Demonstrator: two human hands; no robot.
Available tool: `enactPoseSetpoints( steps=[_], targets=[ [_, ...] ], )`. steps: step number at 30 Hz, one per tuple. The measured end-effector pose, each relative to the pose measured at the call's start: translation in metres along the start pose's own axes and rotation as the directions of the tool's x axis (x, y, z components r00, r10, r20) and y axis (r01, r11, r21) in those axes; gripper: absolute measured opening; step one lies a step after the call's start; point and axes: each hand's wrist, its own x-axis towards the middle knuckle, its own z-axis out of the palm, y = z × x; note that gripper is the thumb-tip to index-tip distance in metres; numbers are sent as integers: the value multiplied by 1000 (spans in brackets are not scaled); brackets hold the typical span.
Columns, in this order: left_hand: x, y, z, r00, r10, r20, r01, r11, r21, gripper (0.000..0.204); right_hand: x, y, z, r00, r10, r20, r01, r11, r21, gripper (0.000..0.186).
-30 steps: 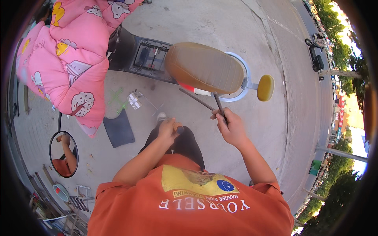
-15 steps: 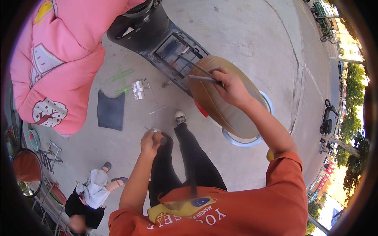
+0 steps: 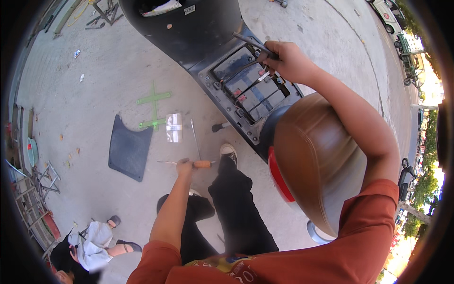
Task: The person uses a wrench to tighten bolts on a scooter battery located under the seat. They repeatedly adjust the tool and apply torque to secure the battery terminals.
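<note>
My right hand (image 3: 292, 64) is closed on a dark two-armed metal tool (image 3: 253, 43), its arms spread apart. It hangs over the open battery compartment (image 3: 208, 81) in a scooter's footboard. Dark batteries (image 3: 258, 97) with red terminal parts and black cables sit inside. Below my right forearm is the brown scooter seat (image 3: 302, 142). My left hand (image 3: 185, 167), low and to the left, is wrapped round a screwdriver (image 3: 203, 164); its orange handle points right and its thin shaft left. Whether the right-hand tool is one piece or two, I cannot tell.
On the concrete lie a dark panel (image 3: 130, 149), a clear-wrapped packet (image 3: 174, 128), a long thin metal rod tool (image 3: 195, 138) and a green cross-shaped strip (image 3: 154, 98). A person (image 3: 97, 244) sits at lower left. Metal frames (image 3: 45, 177) stand at the left edge.
My right hand has moved from above the seat to over the battery compartment. The view has shifted toward the scooter, and the pink quilted cover has left it. The screwdriver stays in my left hand.
</note>
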Motion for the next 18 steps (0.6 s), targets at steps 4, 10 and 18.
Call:
enactPoseSetpoints(
  steps=[4,10,18],
  targets=[
    [149,-56,-28,985,104,-135,-89,990,114,35,31,-7,10,994,-1,109,-4,999,44,6],
    [215,-66,55,987,84,-135,-90,995,-37,34,26,4,-1,996,77,55,-68,987,-143,8],
    [307,-116,23,912,378,-161,-305,886,349,30,38,1,6,988,154,28,-154,988,-3,7]
  ],
)
